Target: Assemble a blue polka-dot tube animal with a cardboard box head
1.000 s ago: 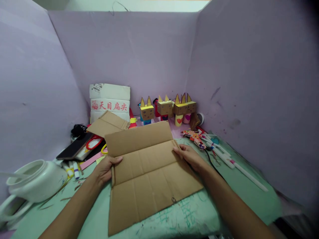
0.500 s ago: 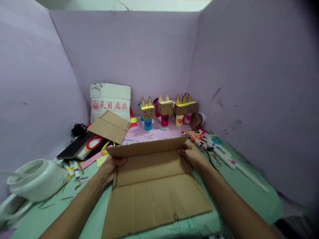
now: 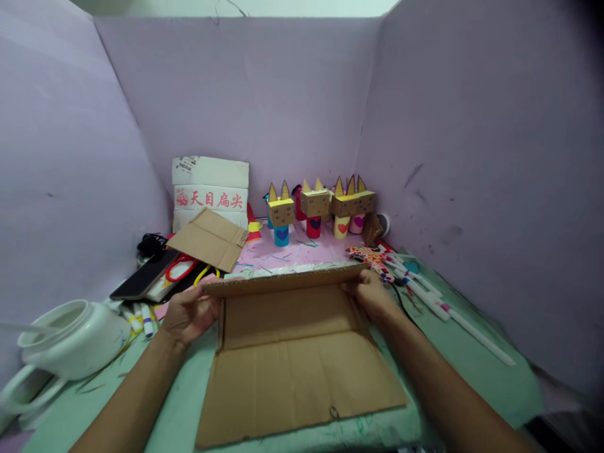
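Red Chinese characters, 天目扁尖, run across the front of the white box (image 3: 210, 192) at eleven o'clock on the counter, beside a small red emblem; its top label is too small to read.

A white jug (image 3: 70, 340) sits at the left. Paper figures (image 3: 321, 211) line the back, beside a white box (image 3: 210, 189). Markers (image 3: 425, 292) lie right.

Cardboard sheet (image 3: 297, 371): plain brown. Mat (image 3: 472, 371): mint green with scribbles. Box (image 3: 210, 192): white, red lettering. Jug (image 3: 70, 340): white. Figures (image 3: 321, 211): brown heads, yellow ears, heart-marked bodies in blue, red, yellow. Walls (image 3: 245, 94): lilac.
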`<state>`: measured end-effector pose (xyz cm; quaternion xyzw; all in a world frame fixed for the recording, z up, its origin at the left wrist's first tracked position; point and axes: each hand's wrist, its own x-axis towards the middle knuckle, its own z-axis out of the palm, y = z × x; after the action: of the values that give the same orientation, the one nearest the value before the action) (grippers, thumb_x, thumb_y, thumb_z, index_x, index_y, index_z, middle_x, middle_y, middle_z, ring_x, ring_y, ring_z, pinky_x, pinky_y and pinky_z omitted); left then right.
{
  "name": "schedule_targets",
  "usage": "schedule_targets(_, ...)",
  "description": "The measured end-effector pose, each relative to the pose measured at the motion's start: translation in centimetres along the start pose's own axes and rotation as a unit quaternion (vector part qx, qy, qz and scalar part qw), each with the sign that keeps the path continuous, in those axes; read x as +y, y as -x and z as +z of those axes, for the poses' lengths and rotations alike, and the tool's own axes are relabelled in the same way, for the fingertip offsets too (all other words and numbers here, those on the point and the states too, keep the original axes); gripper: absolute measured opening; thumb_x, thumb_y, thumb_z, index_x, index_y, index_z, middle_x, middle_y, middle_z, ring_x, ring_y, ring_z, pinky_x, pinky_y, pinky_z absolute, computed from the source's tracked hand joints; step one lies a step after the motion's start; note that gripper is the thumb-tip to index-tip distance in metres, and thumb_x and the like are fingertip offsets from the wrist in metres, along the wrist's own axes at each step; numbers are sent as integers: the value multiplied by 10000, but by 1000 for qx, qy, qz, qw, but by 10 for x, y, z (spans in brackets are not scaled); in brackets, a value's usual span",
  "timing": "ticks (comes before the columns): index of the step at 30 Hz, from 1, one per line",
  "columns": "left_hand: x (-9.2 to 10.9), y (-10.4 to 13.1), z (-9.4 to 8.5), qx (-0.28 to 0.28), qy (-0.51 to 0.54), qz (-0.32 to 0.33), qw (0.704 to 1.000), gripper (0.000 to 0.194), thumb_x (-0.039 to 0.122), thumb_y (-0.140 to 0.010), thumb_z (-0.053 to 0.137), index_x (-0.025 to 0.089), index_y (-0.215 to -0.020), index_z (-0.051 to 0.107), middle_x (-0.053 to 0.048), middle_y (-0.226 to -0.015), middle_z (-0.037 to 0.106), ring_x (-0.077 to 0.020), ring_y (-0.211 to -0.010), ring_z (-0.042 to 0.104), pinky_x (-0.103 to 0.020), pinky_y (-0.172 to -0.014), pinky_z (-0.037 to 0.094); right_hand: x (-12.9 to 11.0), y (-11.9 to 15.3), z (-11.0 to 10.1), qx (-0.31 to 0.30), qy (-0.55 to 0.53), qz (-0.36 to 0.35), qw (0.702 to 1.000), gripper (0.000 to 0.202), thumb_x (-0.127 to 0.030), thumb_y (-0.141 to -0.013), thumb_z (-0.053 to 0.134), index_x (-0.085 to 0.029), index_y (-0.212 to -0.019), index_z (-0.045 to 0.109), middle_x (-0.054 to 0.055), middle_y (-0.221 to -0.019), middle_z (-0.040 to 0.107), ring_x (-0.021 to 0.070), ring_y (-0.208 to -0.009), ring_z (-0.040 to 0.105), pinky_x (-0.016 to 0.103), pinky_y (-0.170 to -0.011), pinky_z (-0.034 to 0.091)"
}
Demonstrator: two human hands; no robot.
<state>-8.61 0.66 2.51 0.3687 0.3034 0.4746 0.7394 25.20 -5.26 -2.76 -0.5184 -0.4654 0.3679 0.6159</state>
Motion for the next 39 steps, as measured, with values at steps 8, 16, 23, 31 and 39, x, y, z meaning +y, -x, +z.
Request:
schedule_targets(8,6,21,5,-322,-105,64,939,119,291,-628,647,204,-668,717,-84,-1001,670,-301,-1034,550,-484,-986,357,-44,27,2,-63,-76,-238,966,327,-579,-533,748,-296,-694,724,24,-781,702,211,-705,643,303,-616,502)
schedule_targets(16,8,25,11,-212,-125,58,967,173,341,-558,721,178,-533,668,-107,-807,680,-279,-826,609,-419,-817,449,-35,30,-7,-29,-79,-236,968,445,-704,-465,696,-292,-632,695,66,-709,669,257,-696,625,389,-704,500)
schedule_targets(23,7,18,9,-52,5,-8,999,502,608,-536,697,185,-806,696,-88,-791,700,-320,-894,628,-409,-794,484,-28,13,1,70,-61,-14,996,355,-355,-558,743,-236,-875,635,64,-892,707,259,-846,645,397,-799,477)
schedule_targets(31,-25,2,10,-18,-130,-78,988,418,166,-539,787,116,-933,658,-115,-889,720,-249,-780,667,-336,-713,516,-20,9,2,13,-60,101,993,282,-254,-524,702,-205,-791,627,57,-776,730,254,-717,682,372,-697,520)
schedule_targets(39,-39,-4,10,24,-122,-82,989,434,76,-473,773,110,-889,653,-107,-836,726,-256,-733,667,-374,-706,515,-13,9,3,-25,-38,127,991,286,-260,-529,686,-227,-806,624,31,-757,731,268,-724,685,391,-705,522)
